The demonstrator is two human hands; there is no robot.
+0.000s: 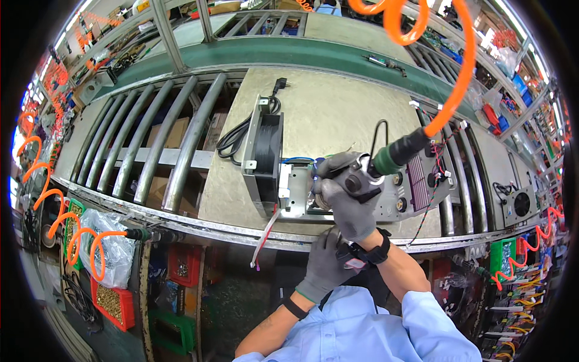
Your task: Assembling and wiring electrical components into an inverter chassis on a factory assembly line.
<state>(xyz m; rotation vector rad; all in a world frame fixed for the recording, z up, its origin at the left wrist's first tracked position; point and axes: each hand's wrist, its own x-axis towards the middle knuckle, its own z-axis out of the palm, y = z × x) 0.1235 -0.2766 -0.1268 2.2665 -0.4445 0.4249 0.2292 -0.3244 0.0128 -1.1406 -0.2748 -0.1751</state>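
Note:
My right hand [348, 208], in a grey glove, is wrapped round an air screwdriver [357, 181]. A green and black fitting [398, 154] joins the tool to an orange coiled hose [455, 90]. The tool stands over a metal chassis [297, 188], and its tip is hidden beneath my hand. A black fan [266, 154] on an upright plate forms the chassis's left end. My gloved left hand [325, 262] is low by the bench's front edge, close to my right wrist. Its fingers are curled, and whatever they hold is hidden.
The chassis rests on a wooden board [335, 99] over the rollers [154, 139]. A black power cord [238, 136] lies behind the fan. Below left are a red screw bin [113, 304] and a plastic bag [108, 247]. Another fan unit [520, 204] sits at right.

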